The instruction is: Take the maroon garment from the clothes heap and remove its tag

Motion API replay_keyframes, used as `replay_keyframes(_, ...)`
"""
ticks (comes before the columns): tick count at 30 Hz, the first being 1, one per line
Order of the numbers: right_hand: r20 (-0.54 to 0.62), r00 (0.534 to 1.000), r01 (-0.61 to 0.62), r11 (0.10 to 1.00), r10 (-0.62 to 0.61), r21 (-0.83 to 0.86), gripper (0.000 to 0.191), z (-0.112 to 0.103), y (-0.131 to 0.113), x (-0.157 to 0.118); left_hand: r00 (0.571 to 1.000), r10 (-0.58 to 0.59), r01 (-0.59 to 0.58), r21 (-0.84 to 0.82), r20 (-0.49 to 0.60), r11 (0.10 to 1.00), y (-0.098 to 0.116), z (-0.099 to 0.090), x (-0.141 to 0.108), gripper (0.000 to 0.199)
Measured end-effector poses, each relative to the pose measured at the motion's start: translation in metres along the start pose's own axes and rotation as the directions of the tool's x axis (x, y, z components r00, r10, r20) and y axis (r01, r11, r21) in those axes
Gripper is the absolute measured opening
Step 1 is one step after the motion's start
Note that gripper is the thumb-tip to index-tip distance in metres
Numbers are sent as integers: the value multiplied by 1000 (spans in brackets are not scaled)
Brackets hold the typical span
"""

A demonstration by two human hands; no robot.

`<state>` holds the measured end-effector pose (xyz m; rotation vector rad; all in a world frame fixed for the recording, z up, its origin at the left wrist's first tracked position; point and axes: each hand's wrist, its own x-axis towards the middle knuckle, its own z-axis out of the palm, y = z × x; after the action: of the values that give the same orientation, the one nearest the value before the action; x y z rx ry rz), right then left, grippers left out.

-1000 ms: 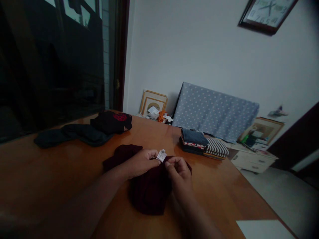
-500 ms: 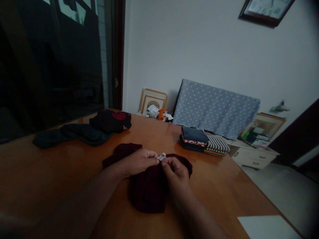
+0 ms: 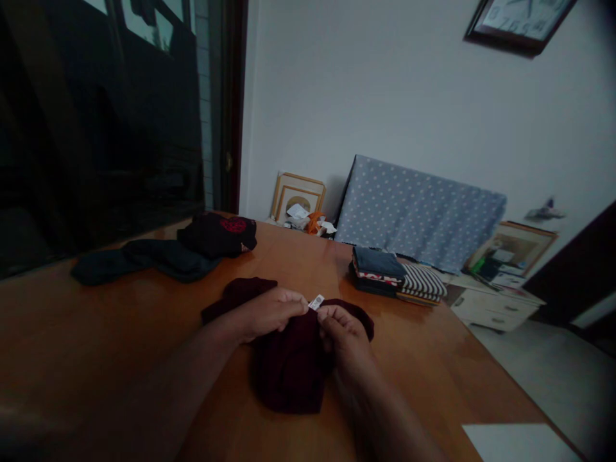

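Note:
A dark maroon garment (image 3: 291, 372) lies spread on the wooden table in front of me, its sleeves out to both sides. At its upper edge a small white label (image 3: 316, 301) sticks up between my hands. My left hand (image 3: 275, 312) pinches the garment just left of the label, thumb against fingers. From the right, my right hand (image 3: 342, 328) grips the same edge beside the label with closed fingertips. The exact bit of cloth in each pinch is hidden by the fingers.
On the wooden table (image 3: 409, 385), dark trousers (image 3: 158, 260) and a black garment with a red print (image 3: 216, 234) lie at far left. Folded dark clothes (image 3: 378, 264) and striped clothes (image 3: 423, 282) are stacked at right. A white sheet (image 3: 514, 443) lies near the right edge.
The view has shifted slightly. My right hand's fingers have curled in more and sit a little off the label, which now stands more upright. My left hand keeps its pinch.

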<state>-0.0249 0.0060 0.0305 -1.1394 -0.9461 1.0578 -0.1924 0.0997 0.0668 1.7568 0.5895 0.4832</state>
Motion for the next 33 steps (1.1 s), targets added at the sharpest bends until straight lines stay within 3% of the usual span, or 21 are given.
replay_keyframes(8,-11,1000,21,1000,-21,1,22,-1,0,1,1000,2,-2,-19,-15,1000,-2,1,1,38)
replay_keyframes(13,-103,993,63,998,-63,-1,22,-11,-1,6,972,6,-22,-65,-236,998,-2,-10,2,34)
replay_keyframes(17,-193,977,95,995,-88,27,26,-26,0,14,880,24,-95,-127,-475,987,1,-27,1,26)
replay_keyframes(22,-240,967,77,996,-84,-39,27,-34,3,21,700,-9,-201,-209,-714,957,5,-43,-2,21)
replay_keyframes(25,-241,966,69,993,-91,-96,26,-34,6,23,646,-4,-239,-207,-764,949,6,-45,-2,19)
replay_keyframes(30,-201,969,91,963,-144,-252,30,-33,5,22,626,26,-307,-216,-780,927,5,-47,-2,18)
replay_keyframes(33,-85,978,147,917,-191,-371,35,-32,6,20,539,25,-360,-203,-842,911,1,-55,-1,17)
